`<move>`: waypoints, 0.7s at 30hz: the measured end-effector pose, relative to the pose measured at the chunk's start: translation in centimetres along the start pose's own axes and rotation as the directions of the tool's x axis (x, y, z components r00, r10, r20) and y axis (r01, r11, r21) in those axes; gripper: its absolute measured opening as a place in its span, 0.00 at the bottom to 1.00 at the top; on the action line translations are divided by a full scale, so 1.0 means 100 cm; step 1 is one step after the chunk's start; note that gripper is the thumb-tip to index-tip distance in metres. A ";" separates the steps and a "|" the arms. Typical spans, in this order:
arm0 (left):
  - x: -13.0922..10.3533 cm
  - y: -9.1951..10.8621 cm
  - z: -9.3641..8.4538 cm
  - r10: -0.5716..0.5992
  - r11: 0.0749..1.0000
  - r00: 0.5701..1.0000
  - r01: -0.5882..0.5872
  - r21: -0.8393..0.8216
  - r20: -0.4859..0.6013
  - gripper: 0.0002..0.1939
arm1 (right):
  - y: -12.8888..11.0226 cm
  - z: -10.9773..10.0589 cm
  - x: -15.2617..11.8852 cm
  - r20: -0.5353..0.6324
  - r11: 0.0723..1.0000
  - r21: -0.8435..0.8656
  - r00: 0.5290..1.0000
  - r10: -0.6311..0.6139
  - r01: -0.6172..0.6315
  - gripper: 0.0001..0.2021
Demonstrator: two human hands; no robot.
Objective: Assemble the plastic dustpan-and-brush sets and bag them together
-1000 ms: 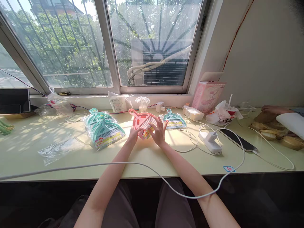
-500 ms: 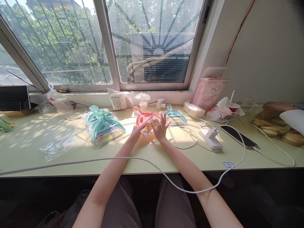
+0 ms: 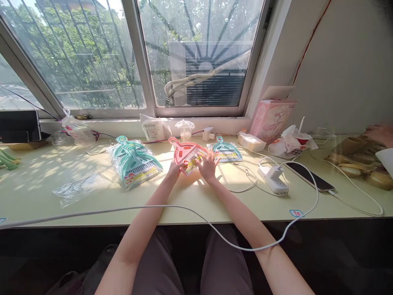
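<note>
Both my hands are on a pink dustpan and brush set (image 3: 184, 151) with a yellow printed label, tilted just above the table. My left hand (image 3: 177, 169) grips its lower left edge, thumb on the front. My right hand (image 3: 208, 166) holds the right edge by the label, fingers bent around it. To the left lie several green dustpan sets (image 3: 138, 166) in clear packaging, overlapping. Another green dustpan set (image 3: 226, 149) lies just beyond my right hand.
An empty plastic bag (image 3: 80, 186) lies at left. A white cable (image 3: 211, 224) crosses over my forearms. On the right are a power strip (image 3: 274, 182), a phone (image 3: 310, 176) and a pink box (image 3: 272, 119). Another person's hand (image 3: 380, 133) shows at the far right.
The pink dustpan set has turned slightly, its handle moving left. My right hand's fingers have come down and closed in on its edge. The other person's hand has shifted right.
</note>
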State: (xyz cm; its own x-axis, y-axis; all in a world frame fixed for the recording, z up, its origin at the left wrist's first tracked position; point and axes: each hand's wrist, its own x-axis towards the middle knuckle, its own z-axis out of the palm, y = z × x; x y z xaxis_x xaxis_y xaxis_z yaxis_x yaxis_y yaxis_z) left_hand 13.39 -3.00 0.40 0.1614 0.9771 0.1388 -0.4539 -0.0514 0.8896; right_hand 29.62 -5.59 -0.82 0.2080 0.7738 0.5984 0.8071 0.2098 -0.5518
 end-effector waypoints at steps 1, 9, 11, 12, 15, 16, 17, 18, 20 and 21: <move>0.000 0.000 0.000 0.009 1.000 1.000 -0.009 -0.005 0.005 0.33 | -0.001 -0.002 0.000 0.007 1.000 -0.008 1.000 -0.016 0.016 0.14; -0.001 -0.008 -0.001 -0.006 1.000 1.000 0.006 0.005 0.011 0.28 | -0.016 -0.015 -0.008 0.069 0.914 -0.094 0.918 -0.390 0.395 0.16; 0.000 -0.010 -0.003 -0.010 1.000 1.000 0.010 -0.006 0.015 0.28 | -0.018 -0.014 -0.009 0.087 0.885 -0.122 0.893 -0.441 0.449 0.19; 0.001 -0.011 -0.003 -0.018 1.000 1.000 0.018 -0.009 0.011 0.29 | -0.018 -0.014 -0.009 0.086 0.883 -0.135 0.893 -0.442 0.450 0.21; 0.003 -0.012 -0.003 -0.034 0.999 0.999 0.034 -0.018 0.002 0.30 | -0.012 -0.012 -0.005 0.046 0.910 -0.153 0.923 -0.383 0.385 0.23; 0.004 -0.011 -0.003 -0.030 0.999 1.000 0.030 -0.023 0.005 0.31 | -0.010 -0.011 -0.004 0.029 0.926 -0.151 0.938 -0.346 0.347 0.22; 0.004 -0.011 -0.002 -0.028 0.999 1.000 0.029 -0.025 0.010 0.31 | -0.006 -0.009 -0.002 0.017 0.942 -0.143 0.953 -0.304 0.303 0.21; 0.004 -0.011 -0.001 -0.032 0.999 0.999 0.032 -0.023 0.014 0.31 | -0.002 -0.007 0.000 0.011 0.958 -0.131 0.966 -0.257 0.256 0.21; 0.003 -0.010 0.000 -0.043 0.999 0.999 0.043 -0.014 0.023 0.30 | 0.005 -0.001 0.003 0.011 0.983 -0.099 0.988 -0.155 0.155 0.24; 0.002 -0.010 0.001 -0.050 0.999 0.998 0.050 -0.008 0.028 0.30 | 0.008 0.002 0.004 0.008 0.992 -0.078 0.995 -0.103 0.103 0.26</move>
State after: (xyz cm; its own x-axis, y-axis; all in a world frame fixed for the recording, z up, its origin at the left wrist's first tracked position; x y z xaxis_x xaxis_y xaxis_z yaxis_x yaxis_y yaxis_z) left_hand 13.98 -2.82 -0.39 0.2080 0.9723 0.1065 -0.4526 -0.0008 0.8917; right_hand 30.24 -4.97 -1.19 0.1192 0.7530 0.6471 0.8649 0.2413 -0.4401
